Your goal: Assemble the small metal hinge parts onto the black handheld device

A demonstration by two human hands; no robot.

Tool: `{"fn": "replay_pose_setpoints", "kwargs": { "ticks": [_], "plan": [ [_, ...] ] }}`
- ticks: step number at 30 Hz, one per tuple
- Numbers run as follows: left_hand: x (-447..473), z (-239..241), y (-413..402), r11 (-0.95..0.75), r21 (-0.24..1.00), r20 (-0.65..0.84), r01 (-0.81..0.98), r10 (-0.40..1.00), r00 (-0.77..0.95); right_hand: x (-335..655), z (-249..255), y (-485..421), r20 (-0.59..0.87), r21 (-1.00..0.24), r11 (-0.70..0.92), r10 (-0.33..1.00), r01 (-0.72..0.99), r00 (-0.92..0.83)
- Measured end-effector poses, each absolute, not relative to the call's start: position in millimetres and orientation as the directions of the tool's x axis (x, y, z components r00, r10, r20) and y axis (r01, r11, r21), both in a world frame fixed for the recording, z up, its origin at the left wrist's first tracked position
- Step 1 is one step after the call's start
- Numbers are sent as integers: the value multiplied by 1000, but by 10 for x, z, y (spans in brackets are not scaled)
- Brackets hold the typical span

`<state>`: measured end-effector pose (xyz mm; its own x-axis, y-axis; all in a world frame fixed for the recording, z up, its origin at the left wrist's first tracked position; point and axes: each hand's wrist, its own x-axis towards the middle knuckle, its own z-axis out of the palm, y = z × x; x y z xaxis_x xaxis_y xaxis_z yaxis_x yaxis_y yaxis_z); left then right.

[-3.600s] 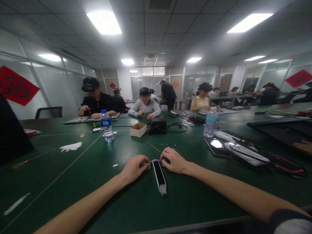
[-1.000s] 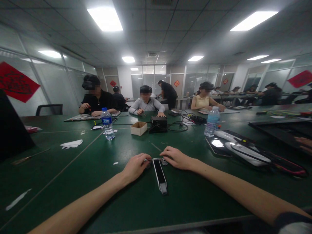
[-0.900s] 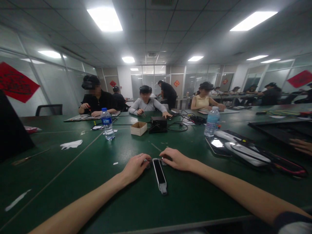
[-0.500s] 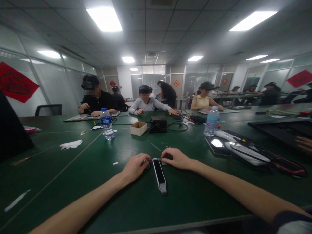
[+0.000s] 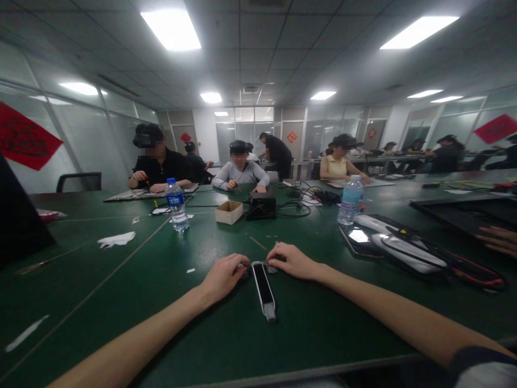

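Observation:
A long, narrow device (image 5: pixel 264 285) with a black face, a pale rim and a grey near end lies on the green table (image 5: pixel 177 334). My left hand (image 5: pixel 222 277) is at the left of its far end, thumb and fingers pinched together. Opposite it, my right hand (image 5: pixel 293 261) is closed in a pinch at the right of the same end. Small clear or greyish bits show under the fingertips of both hands. What each hand grips is too small and too covered to name.
Ahead stand an open cardboard box (image 5: pixel 229 213), a black box (image 5: pixel 260 206) and tangled cables (image 5: pixel 311 194). Water bottles stand left (image 5: pixel 176 205) and right (image 5: pixel 350 200). A tablet (image 5: pixel 357 240) and white-grey parts (image 5: pixel 407 252) lie at right, near another person's hand (image 5: pixel 498 238).
My hands and the narrow device stay almost in place. Across the table, a person in grey has drawn a hand from the cables back to behind the black box.

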<state>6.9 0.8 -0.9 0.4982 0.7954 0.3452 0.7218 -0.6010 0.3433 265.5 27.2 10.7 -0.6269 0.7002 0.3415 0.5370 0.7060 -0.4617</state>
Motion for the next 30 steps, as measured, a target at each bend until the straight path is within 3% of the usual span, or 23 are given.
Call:
{"fn": "replay_pose_setpoints", "kwargs": {
  "ticks": [30],
  "plan": [
    [71,3,1,-594,347,338,726,801,494,2630,129,218,338,-467,700,705,540,-623]
  ]
}}
